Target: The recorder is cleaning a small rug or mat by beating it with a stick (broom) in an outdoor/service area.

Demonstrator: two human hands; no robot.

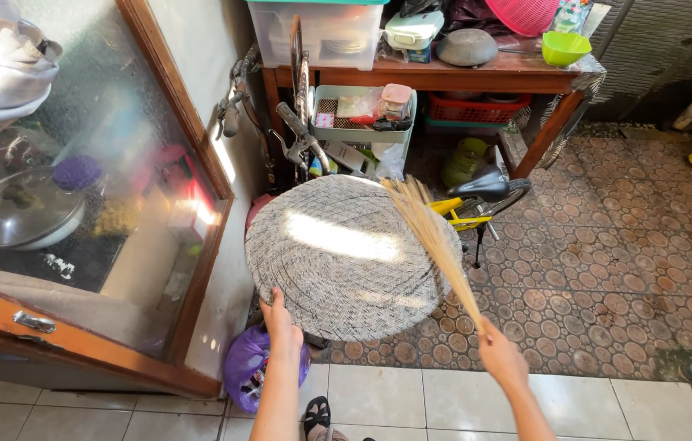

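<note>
— Mat [346, 253], round and woven in grey, is hanging upright just ahead of both hands; is the left hand [281, 322] carrying it?

— It is pinching the lower rim, fingers curled over the edge, so the face is tilting toward the right hand [500, 353]. That one is clenching the thin end of a straw whisk [436, 237], whose bristles are fanning up across the mat's right side (a hold that is letting the straw rake the weave, I would judge).

— What is sitting under the left hand?

— A purple plastic bag [244, 367], bulging, leaning against the wooden-framed glass cabinet [89, 204] to the left of that hand.

— And beyond the mat?

— A bicycle [477, 196] with a yellow frame and black saddle is standing just behind it, handlebars poking up on the far left side. Farther still, a wooden table [477, 80] is carrying a clear lidded storage box [317, 33], a lime-green bowl [565, 46] and a pink basket [524, 12]; on the shelf below, a grey-green tray [362, 114] is holding small packets, one pink-lidded tub among them, beside a red crate [477, 110].

— Any labels?

— Too small and blurred to tell.
</note>
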